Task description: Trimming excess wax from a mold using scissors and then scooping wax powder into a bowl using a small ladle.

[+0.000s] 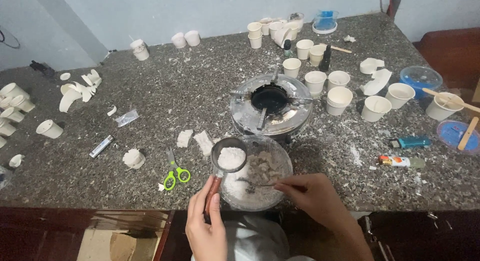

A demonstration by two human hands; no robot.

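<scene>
My left hand (206, 226) grips the brown handle of a small metal cup (229, 156) filled with white flakes, held over the left rim of a clear bowl (278, 193). The bowl sits at the counter's near edge and holds white flakes and greyish chunks. My right hand (312, 196) holds a spoon (255, 184) whose tip rests in the bowl's contents. Just behind the bowl stands a round metal burner (271, 103) with a dark centre hole.
Green-handled scissors (175, 173) lie left of the bowl. Several white paper cups (339, 98) stand to the right and back. Torn cup pieces (79, 91) lie at the left. A teal lighter (411, 142), an orange lighter (397, 161) and blue lids with wooden sticks (456, 133) are at the right.
</scene>
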